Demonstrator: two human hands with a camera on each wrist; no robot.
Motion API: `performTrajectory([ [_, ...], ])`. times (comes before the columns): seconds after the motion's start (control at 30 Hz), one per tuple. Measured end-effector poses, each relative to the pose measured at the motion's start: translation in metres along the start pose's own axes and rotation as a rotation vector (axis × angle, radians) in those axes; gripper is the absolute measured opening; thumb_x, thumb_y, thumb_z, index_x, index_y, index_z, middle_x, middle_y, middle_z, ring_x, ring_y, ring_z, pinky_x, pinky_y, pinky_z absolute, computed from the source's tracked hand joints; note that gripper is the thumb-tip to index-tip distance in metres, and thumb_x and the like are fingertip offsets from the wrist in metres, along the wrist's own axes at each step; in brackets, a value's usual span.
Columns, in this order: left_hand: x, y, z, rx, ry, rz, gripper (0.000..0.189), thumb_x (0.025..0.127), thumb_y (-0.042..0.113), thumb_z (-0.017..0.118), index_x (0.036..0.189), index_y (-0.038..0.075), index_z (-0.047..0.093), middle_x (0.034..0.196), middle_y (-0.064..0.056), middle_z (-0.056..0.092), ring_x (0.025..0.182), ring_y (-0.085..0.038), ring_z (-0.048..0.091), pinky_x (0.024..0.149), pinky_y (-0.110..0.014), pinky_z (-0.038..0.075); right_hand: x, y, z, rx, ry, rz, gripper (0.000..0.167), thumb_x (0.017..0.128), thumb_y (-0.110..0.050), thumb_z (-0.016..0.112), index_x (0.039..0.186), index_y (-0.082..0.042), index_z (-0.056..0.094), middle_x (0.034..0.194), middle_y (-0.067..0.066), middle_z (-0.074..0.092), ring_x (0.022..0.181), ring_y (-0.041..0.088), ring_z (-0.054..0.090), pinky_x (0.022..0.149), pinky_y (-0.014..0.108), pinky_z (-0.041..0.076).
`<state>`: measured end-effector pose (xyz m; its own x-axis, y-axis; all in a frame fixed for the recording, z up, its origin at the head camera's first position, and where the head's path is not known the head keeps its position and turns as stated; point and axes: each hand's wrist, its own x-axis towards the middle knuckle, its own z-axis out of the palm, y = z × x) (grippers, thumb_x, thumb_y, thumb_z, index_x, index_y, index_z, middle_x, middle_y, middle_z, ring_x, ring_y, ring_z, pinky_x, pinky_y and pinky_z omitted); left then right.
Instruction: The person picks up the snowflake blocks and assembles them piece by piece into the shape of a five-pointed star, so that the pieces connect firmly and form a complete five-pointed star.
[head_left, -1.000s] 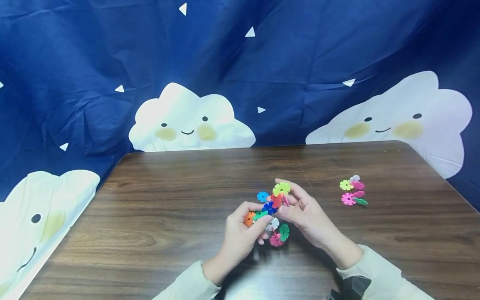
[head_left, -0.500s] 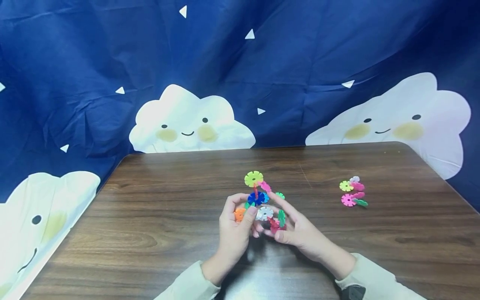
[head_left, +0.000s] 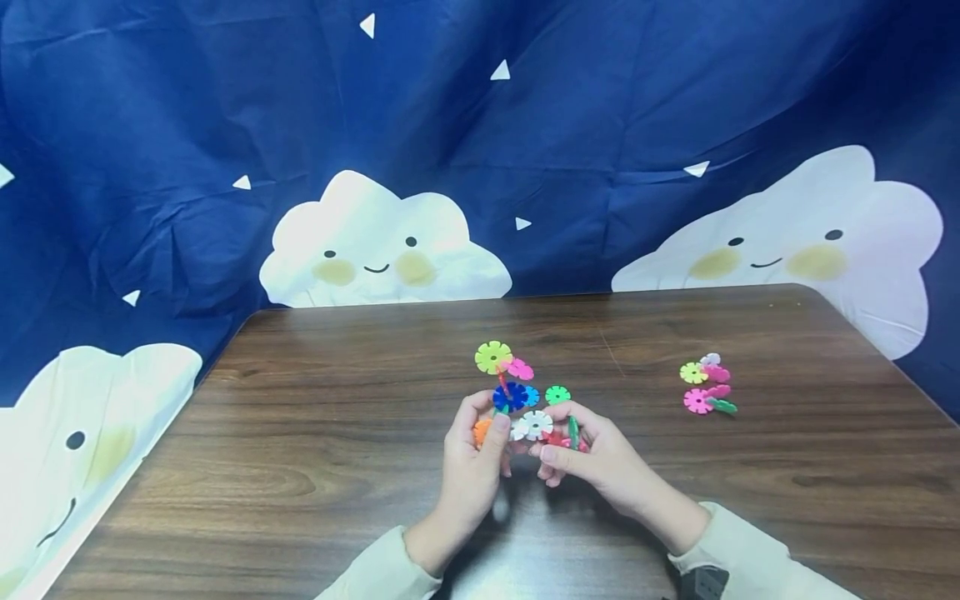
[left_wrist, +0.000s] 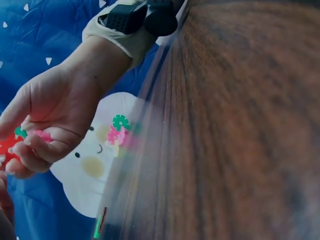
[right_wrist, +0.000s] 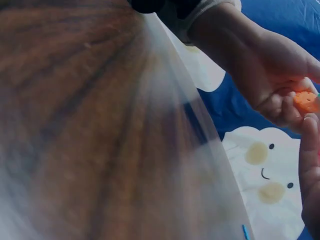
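Observation:
Above the table, both hands hold a chain of interlocking notched plastic discs. My left hand (head_left: 468, 462) grips it on the left between thumb and fingers, by an orange disc (head_left: 482, 432). My right hand (head_left: 600, 450) pinches the red disc (head_left: 555, 439) at its right end, beside an upright green disc (head_left: 573, 432). A white disc (head_left: 536, 425) spans the middle. From the dark blue disc (head_left: 510, 397) rise a tilted red disc, a yellow-green disc (head_left: 493, 357) and a pink disc (head_left: 521, 368). The left wrist view shows my right hand (left_wrist: 60, 115); the right wrist view, my left hand (right_wrist: 272, 75).
On the right of the brown wooden table (head_left: 337, 375) lie two small joined groups of discs: one with a yellow disc (head_left: 692, 372), one with a pink disc (head_left: 697, 401). A blue cloth (head_left: 570, 108) printed with clouds hangs behind the table.
My right hand has moved from the upper discs down to the red and green discs at the chain's right end. The chain has turned, its yellow-green disc moving left and up.

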<state>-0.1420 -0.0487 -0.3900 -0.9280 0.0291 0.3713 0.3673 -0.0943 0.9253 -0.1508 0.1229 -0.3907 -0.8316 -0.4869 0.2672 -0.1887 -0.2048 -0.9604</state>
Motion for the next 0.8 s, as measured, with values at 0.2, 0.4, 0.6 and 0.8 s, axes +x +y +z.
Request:
performTrajectory([
  [0.2,-0.001,-0.004,-0.002,-0.002,0.013,-0.026,0.018,0.087,-0.001,0.057,0.104,-0.007,0.054,0.079,-0.016,0.057,0.059,-0.004,0.052,0.049,-0.023,0.049,-0.001,-0.012,-0.011,-0.145,-0.007,-0.025,0.021,0.085,0.003,0.060,0.104,-0.002,0.051,0.075,-0.004,0.061,0.062,0.010,0.059,0.054,0.031,0.054],
  [0.4,0.000,-0.006,-0.006,-0.133,0.002,-0.006,0.032,0.087,0.001,0.057,0.113,-0.013,0.047,0.105,-0.010,0.059,0.094,-0.009,0.059,0.083,-0.021,0.050,-0.002,-0.022,-0.020,-0.347,0.007,0.022,0.025,0.082,-0.003,0.067,0.104,-0.006,0.054,0.072,0.000,0.059,0.059,0.014,0.059,0.054,0.035,0.055],
  [0.6,0.002,-0.004,-0.006,-0.201,0.017,0.074,0.048,0.098,0.030,0.043,0.120,-0.012,0.036,0.104,0.000,0.058,0.091,-0.009,0.061,0.081,-0.025,0.052,-0.003,-0.021,-0.016,-0.345,-0.032,0.063,0.026,0.082,-0.005,0.067,0.104,-0.004,0.054,0.072,0.000,0.059,0.060,0.014,0.060,0.056,0.035,0.056],
  [0.8,0.002,-0.003,-0.001,-0.177,0.108,0.071,0.051,0.101,0.040,0.028,0.119,-0.008,0.036,0.090,0.004,0.058,0.078,-0.013,0.064,0.070,-0.025,0.055,-0.004,-0.018,-0.006,-0.342,-0.033,0.125,0.027,0.082,-0.010,0.069,0.104,-0.003,0.054,0.070,0.001,0.060,0.060,0.013,0.060,0.057,0.033,0.055],
])
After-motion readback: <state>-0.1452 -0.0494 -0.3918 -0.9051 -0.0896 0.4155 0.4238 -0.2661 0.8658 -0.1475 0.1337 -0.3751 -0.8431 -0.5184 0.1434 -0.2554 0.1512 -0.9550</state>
